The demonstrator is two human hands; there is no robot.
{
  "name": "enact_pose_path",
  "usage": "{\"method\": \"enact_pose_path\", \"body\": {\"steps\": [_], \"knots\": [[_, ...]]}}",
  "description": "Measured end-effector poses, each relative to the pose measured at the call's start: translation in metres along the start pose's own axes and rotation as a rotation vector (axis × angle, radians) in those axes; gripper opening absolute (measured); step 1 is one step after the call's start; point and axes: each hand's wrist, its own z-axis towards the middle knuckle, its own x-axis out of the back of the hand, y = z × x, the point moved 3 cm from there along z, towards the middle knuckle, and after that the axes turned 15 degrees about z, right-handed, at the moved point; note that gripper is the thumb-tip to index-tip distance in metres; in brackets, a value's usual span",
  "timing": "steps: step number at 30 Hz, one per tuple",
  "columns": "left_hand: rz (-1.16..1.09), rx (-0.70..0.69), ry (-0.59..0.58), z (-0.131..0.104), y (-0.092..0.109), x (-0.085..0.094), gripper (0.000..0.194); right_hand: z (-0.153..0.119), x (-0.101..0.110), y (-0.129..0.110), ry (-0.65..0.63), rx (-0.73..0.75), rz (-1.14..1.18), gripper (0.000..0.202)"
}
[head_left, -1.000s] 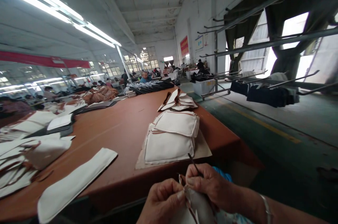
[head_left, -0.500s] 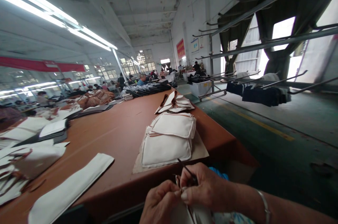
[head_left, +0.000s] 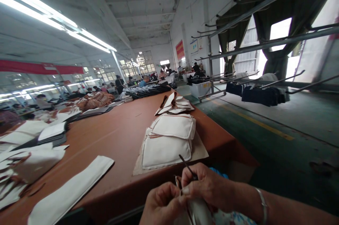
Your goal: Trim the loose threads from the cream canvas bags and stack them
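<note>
My left hand [head_left: 162,203] is closed on the edge of a white fabric piece [head_left: 199,211] with brown trim, low in the view in front of the table edge. Touching it, my right hand [head_left: 209,188] pinches the same edge and also holds a thin dark tool [head_left: 186,164], whose tip points up and left. The fingertips hide the spot where the tool's lower end lies. Just beyond the hands, stitched white pieces [head_left: 166,151] lie stacked on a flat sheet [head_left: 202,151] at the table's near edge.
The brown table [head_left: 116,136] bears folded white pieces [head_left: 176,105] farther back, a long white strip [head_left: 71,189] at left and heaped white pieces [head_left: 34,161] beyond it. A metal rack [head_left: 265,46] stands right. People sit in the background.
The dark tool's tip has risen slightly and the tool stands a little steeper. Both hands stay together on the white piece, with small finger shifts.
</note>
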Motion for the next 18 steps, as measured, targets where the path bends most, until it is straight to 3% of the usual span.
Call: {"method": "enact_pose_path", "body": {"steps": [3,5,8,11,13,18], "knots": [[-0.038,0.024,-0.018,-0.003,0.006,-0.005,0.026,0.001,0.003,0.005,-0.044,-0.028,-0.028,0.014],[-0.055,0.047,-0.009,-0.004,0.007,-0.006,0.017,-0.001,0.005,-0.001,-0.055,0.031,-0.117,0.014],[-0.081,0.080,0.052,-0.005,0.005,-0.004,0.011,-0.014,0.005,-0.027,-0.010,0.278,-0.414,0.018],[-0.046,0.092,0.110,-0.006,0.002,-0.001,0.011,-0.035,0.000,-0.052,-0.026,0.458,-0.748,0.038],[-0.019,0.083,0.114,-0.006,0.002,0.000,0.011,-0.047,-0.005,-0.058,-0.098,0.449,-0.948,0.042],[0.005,0.107,0.125,-0.007,0.007,0.000,0.018,-0.055,-0.015,-0.051,-0.337,0.344,-1.299,0.028]]}}
